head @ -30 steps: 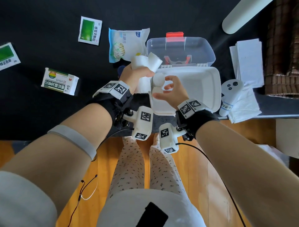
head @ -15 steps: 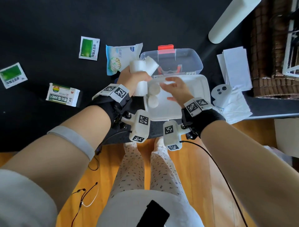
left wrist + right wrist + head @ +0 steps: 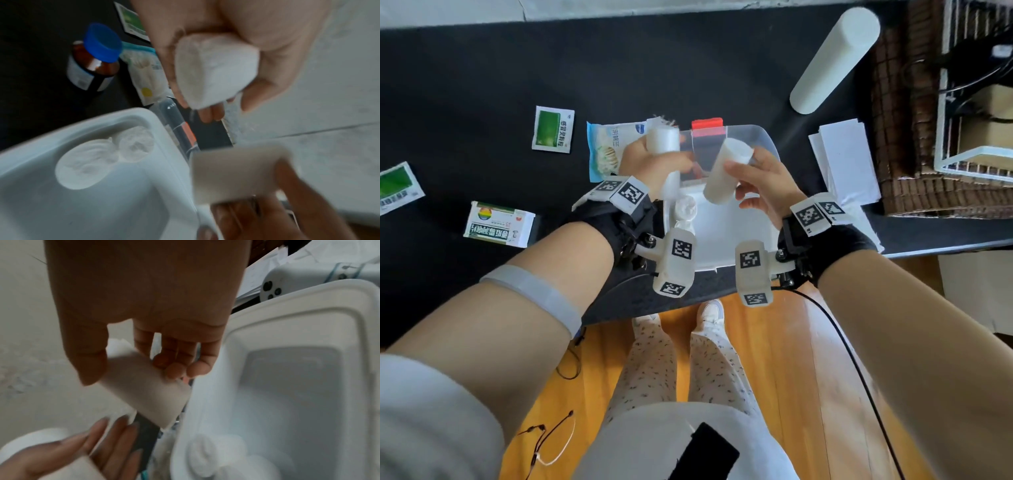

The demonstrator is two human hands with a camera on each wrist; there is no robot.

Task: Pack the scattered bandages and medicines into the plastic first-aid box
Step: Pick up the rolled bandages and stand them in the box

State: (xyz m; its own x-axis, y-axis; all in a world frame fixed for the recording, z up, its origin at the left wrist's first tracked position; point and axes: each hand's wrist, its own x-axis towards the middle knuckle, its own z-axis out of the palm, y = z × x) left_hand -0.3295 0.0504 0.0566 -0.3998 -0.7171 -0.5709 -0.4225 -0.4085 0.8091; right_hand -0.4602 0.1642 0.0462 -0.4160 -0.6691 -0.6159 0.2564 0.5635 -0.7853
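Black tabletop (image 3: 482,68), sachets and pill boxes scattered: right hand (image 3: 763,185), empty a second ago, now pinches a bandage roll (image 3: 727,171) taken from the left hand (image 3: 650,164), which clasps another roll above the first-aid box (image 3: 726,236), where two rolls already lie.

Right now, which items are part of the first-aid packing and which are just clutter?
Job:
first-aid box
bandage roll in right hand
bandage roll in left hand
rolls in box
green sachets
medicine carton
swab pack
brown bottle

Clutter:
white cylinder
papers
white controller
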